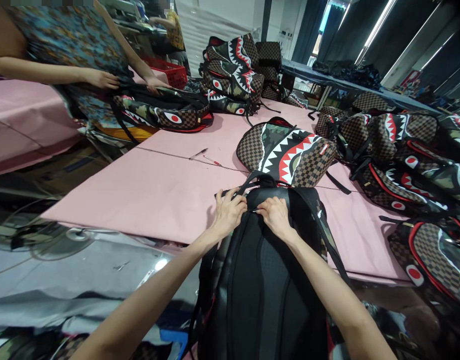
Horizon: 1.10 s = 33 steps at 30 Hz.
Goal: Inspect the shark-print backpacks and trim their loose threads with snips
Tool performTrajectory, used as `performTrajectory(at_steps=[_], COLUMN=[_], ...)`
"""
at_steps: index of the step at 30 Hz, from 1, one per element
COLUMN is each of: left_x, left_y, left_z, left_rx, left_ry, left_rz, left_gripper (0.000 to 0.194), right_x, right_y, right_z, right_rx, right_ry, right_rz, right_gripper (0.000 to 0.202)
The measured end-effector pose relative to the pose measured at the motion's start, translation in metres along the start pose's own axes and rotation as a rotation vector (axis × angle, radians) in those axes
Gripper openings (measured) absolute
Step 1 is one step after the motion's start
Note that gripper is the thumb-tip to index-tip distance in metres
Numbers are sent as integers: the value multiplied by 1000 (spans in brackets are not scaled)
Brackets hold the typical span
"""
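A black backpack (269,280) lies with its padded back side up, over the near edge of the pink table. My left hand (230,212) has its fingers closed on the backpack near the top left, beside a strap. On the upper middle of the same back panel, my right hand (275,215) pinches the backpack. A thin shiny strip or tool, too small to make out, shows between the two hands. Just beyond them lies a checkered backpack (286,152) with a shark-mouth print.
The pink table (139,195) bears two pens (212,161). Shark-print backpacks (233,75) are piled at the back, and more (395,165) crowd the right side. At the left a person (75,55) handles another backpack (165,112). A red crate (173,72) stands behind.
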<state>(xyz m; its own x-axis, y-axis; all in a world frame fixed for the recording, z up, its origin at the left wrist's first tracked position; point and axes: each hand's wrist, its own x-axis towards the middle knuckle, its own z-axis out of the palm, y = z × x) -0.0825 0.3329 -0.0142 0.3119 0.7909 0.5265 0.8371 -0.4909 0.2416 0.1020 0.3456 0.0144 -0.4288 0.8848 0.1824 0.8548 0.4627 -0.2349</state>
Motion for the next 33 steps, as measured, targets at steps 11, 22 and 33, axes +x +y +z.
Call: performTrajectory(at_steps=[11, 22, 33], left_x=[-23, 120, 74], left_y=[42, 92, 30], left_z=[-26, 20, -16], left_rx=[-351, -551, -546], left_ry=[-486, -918, -922], left_rz=[285, -169, -131], left_gripper=[40, 28, 20], right_x=[-77, -84, -122], right_y=[62, 87, 112], right_z=[-54, -65, -65], right_rx=[234, 178, 505], right_ry=[83, -90, -107], right_rz=[250, 144, 140], right_gripper=[24, 17, 23])
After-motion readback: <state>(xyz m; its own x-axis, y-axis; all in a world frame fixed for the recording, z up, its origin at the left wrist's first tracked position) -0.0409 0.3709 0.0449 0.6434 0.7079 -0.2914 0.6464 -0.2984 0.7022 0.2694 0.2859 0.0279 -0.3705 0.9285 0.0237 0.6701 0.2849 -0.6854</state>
